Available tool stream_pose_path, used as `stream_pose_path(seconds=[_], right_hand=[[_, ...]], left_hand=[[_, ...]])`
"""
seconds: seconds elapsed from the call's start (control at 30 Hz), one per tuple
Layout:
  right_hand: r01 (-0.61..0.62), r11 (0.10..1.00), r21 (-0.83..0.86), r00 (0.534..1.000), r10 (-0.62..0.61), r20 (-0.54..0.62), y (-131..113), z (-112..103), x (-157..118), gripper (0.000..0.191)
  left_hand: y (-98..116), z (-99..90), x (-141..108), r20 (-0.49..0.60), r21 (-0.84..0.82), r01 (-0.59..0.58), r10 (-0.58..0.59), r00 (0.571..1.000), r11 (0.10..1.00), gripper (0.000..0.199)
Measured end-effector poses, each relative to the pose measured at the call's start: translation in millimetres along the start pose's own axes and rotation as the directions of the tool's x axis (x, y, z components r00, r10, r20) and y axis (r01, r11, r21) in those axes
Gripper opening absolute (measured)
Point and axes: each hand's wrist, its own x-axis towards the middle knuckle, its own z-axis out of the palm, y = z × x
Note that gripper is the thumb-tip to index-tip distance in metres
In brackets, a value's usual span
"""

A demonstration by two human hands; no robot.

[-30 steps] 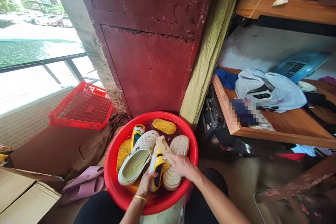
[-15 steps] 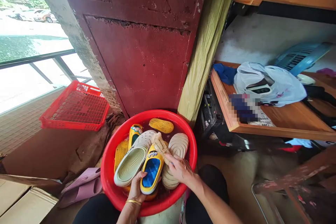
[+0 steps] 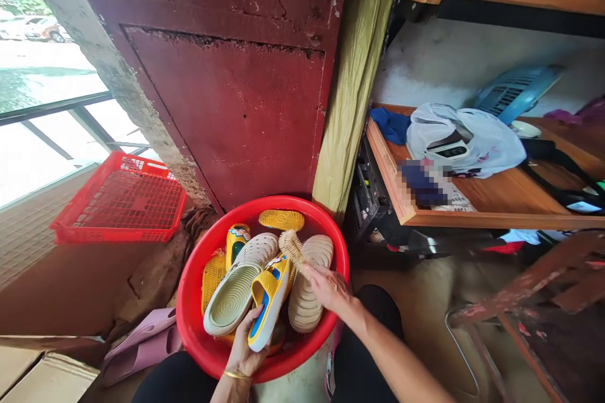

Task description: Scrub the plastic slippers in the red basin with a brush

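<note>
Yellow slide sandal point(image 3: 270, 295) gripped in the left hand point(image 3: 244, 346), right hand point(image 3: 328, 286) clutching a bristle brush point(image 3: 290, 248).

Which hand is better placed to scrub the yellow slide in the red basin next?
Probably the right hand: it holds the bristle brush, with its bristles right by the yellow slide. The left hand grips that slide above the red basin, so it seems better left steadying it.
</note>
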Motion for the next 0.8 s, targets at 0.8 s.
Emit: stream_pose_path(seconds=[0.8], right_hand=[[0.072,0.977,0.199,0.997,-0.072,-0.009,23,-16,8,0.05]], left_hand=[[39,-0.1,-14,0.187,0.442,-0.46,0.423,0.887,0.77,0.08]])
